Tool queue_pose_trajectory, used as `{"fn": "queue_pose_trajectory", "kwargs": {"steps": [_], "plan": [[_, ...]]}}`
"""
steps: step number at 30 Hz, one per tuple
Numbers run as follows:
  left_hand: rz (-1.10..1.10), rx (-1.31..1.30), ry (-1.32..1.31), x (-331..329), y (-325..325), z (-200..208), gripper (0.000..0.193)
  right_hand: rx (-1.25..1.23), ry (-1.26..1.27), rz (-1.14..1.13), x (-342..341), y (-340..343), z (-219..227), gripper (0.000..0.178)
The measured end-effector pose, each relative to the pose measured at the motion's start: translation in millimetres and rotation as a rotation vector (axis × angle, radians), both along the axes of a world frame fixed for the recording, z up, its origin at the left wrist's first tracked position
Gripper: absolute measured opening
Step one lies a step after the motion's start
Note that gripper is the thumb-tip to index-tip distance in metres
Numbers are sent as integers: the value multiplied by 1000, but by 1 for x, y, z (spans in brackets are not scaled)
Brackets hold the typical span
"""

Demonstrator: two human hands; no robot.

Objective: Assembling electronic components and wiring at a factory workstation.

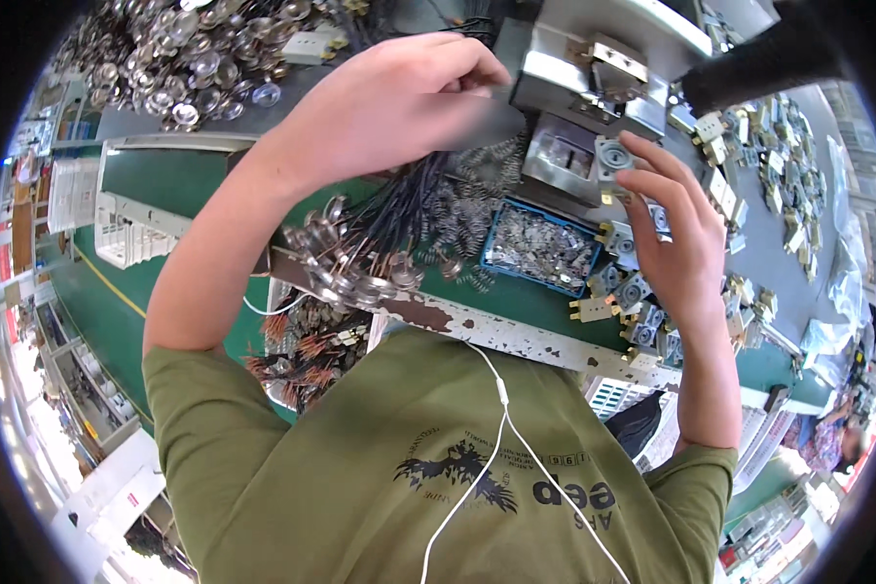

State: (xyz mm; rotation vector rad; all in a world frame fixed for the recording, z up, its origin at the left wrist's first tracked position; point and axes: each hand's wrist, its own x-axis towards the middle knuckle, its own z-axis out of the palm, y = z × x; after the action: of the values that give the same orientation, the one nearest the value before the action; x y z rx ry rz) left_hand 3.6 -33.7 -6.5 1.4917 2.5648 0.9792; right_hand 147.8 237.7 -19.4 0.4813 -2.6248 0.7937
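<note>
My right hand [679,234] pinches a small grey block with a round ringed socket [613,154] between thumb and fingertips, at the right side of a metal fixture [561,159]. My left hand [399,105] is over the bench left of that fixture, fingers curled inward; part of it is blurred, and what they hold, if anything, is hidden. Below the left hand are a heap of coil springs [472,200] and a bundle of black wires [399,209] ending in shiny metal cups [346,258]. A blue tray [540,287] of small metal pieces is between my hands.
A pile of metal cups [190,63] covers the far left. More grey and white blocks [784,175] lie scattered at the right, others [633,292] below my right hand. A dark arm-like bar [769,63] reaches in at upper right. The bench's worn white edge [487,326] runs before me.
</note>
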Motion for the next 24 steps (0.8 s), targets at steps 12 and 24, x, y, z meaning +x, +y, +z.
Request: {"fn": "queue_pose_trajectory", "kwargs": {"steps": [12, 24], "plan": [[46, 0, -127, 11, -16, -4, 17, 82, -221, -115, 4, -1, -20, 24], [13, 20, -68, 6, -18, -1, 18, 248, -162, -45, -13, -1, -7, 36]]}}
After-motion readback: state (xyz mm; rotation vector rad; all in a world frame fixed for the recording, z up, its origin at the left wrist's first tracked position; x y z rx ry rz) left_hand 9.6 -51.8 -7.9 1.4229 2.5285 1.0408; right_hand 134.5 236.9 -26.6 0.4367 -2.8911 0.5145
